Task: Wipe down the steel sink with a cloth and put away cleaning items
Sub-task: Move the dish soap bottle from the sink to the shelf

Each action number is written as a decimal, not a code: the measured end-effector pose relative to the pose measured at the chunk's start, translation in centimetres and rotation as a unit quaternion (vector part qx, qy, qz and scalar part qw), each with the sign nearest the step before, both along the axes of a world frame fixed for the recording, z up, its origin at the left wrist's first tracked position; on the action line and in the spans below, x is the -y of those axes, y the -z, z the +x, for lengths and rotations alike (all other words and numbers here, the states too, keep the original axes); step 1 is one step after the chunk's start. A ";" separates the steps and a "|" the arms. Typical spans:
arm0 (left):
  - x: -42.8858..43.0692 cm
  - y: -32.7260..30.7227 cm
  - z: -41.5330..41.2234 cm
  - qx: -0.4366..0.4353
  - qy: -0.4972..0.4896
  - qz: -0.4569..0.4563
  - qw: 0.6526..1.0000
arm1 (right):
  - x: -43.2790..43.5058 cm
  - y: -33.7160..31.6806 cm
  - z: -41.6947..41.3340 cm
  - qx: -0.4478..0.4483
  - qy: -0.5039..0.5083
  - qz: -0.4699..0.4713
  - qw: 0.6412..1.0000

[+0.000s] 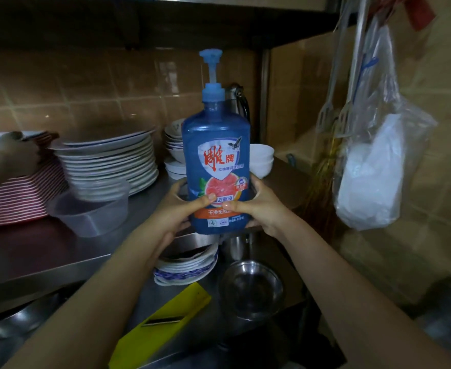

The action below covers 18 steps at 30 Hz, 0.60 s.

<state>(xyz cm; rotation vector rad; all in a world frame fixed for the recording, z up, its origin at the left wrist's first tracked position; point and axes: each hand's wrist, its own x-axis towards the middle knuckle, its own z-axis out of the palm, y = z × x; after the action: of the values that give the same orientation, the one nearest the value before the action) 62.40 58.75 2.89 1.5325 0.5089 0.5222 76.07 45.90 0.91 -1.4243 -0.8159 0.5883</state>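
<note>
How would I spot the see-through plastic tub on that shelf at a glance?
Find the long steel shelf and its tall stack of white plates by the tiled wall. Directly in front of that stack, left of the blue pump bottle of dish soap, sits the clear rectangular plastic tub. It alone is see-through; its neighbours are opaque crockery.

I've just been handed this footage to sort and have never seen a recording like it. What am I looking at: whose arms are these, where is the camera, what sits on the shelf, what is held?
No machine here: a person wears one camera on the head, so you see their own two arms. The left hand and the right hand each have a grip low on a blue pump bottle of dish soap, held upright before a steel shelf. That shelf carries a stack of white plates, a clear plastic container and white bowls. A plastic bag hangs at right.
</note>
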 end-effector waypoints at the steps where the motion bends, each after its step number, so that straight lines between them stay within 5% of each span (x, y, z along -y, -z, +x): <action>1: -0.9 0.0 0.1 -0.004 0.001 0.002 1.000 | -0.9 -0.1 0.1 0.002 -0.002 -0.002 1.000; 18: -9.6 2.7 0.7 0.004 -0.023 0.021 1.000 | -9.1 1.3 0.8 0.013 -0.023 -0.045 0.999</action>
<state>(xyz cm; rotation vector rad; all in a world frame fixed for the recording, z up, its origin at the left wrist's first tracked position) 63.09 68.31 0.14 1.5603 0.5297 0.5773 76.92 55.00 -0.34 -1.5005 -0.8535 0.6490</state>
